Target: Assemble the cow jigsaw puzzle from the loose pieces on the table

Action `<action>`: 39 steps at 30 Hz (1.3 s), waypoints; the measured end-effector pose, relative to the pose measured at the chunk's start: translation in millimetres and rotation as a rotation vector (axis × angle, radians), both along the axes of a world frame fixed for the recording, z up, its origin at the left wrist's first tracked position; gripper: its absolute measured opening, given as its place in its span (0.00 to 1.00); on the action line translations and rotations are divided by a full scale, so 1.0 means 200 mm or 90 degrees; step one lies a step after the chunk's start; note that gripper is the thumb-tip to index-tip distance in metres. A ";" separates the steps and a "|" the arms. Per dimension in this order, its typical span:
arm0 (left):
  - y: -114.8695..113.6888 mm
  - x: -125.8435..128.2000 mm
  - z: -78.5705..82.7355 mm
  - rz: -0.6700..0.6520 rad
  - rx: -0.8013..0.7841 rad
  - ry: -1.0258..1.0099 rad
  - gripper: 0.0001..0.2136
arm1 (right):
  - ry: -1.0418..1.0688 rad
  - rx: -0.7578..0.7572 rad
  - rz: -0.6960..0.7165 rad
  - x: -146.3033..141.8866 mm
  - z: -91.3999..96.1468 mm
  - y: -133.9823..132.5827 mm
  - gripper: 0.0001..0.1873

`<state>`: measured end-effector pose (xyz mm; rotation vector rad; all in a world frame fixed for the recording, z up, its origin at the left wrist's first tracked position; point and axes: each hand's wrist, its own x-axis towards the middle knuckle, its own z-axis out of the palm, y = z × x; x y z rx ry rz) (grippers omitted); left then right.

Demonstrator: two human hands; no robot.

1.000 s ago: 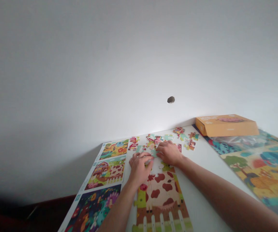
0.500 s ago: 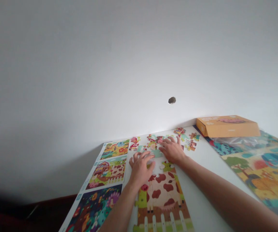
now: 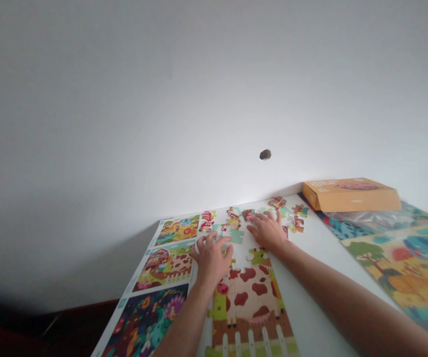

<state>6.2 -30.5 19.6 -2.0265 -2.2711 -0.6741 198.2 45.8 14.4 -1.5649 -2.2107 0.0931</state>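
Note:
A partly assembled jigsaw puzzle point(image 3: 247, 302) of a brown-spotted cow with a white fence lies on the white table point(image 3: 321, 287). My left hand point(image 3: 211, 260) rests at its top edge, fingers spread, holding nothing I can see. My right hand point(image 3: 268, 232) lies flat and open among the pieces farther up. A mint-green puzzle piece point(image 3: 237, 236) sits between my hands. Loose pieces point(image 3: 232, 221) are scattered beyond them, and a small group point(image 3: 295, 221) lies past my right fingers.
Three printed picture sheets point(image 3: 163, 265) line the table's left edge. An orange cardboard box point(image 3: 351, 195) lies at the far right. Beside it are a clear plastic bag point(image 3: 366, 216) and a large colourful poster point(image 3: 396, 263). A white wall rises behind the table.
My hands have drawn slightly apart, the left moving left and the right moving up and right. The mint-green piece between them now shows more fully.

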 end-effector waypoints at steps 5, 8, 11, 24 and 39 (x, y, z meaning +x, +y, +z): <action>0.01 0.00 -0.01 -0.009 -0.008 -0.004 0.12 | 0.000 -0.022 0.074 0.01 0.01 0.00 0.18; 0.02 -0.01 -0.02 -0.022 -0.009 -0.011 0.13 | -0.003 -0.049 0.152 0.02 0.01 -0.01 0.19; 0.02 -0.01 -0.04 -0.022 -0.004 -0.011 0.13 | -0.007 -0.059 0.215 0.01 0.01 -0.01 0.21; 0.02 -0.01 -0.03 -0.028 -0.018 -0.033 0.13 | 0.012 0.031 -0.151 0.05 -0.05 0.05 0.15; 0.01 0.00 -0.01 -0.020 -0.036 -0.028 0.13 | 0.000 0.028 0.030 0.03 -0.04 0.09 0.16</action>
